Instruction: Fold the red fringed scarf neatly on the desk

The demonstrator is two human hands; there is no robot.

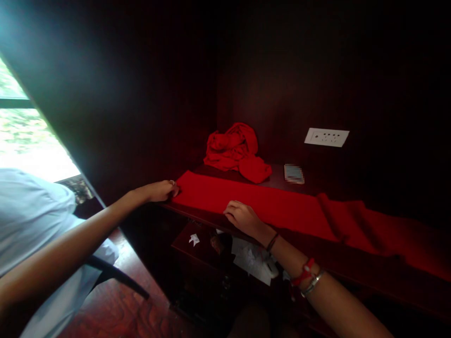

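A long strip of red cloth (282,204) lies along the dark shelf, flat at its left end and rippled into folds toward the right. At the left end my left hand (164,191) is closed on the cloth's near corner. My right hand (244,218) rests at the strip's front edge, fingers bent and drawn together on the fabric; the fingertips are partly hidden. Behind the strip sits a crumpled heap of red cloth (230,149).
A phone-like object (294,173), blurred, lies behind the strip, below a white wall socket (327,137). Under the shelf are papers (253,260) and a white scrap (194,240). At left, a person in pale clothing (31,211) sits beyond the dark partition (105,117).
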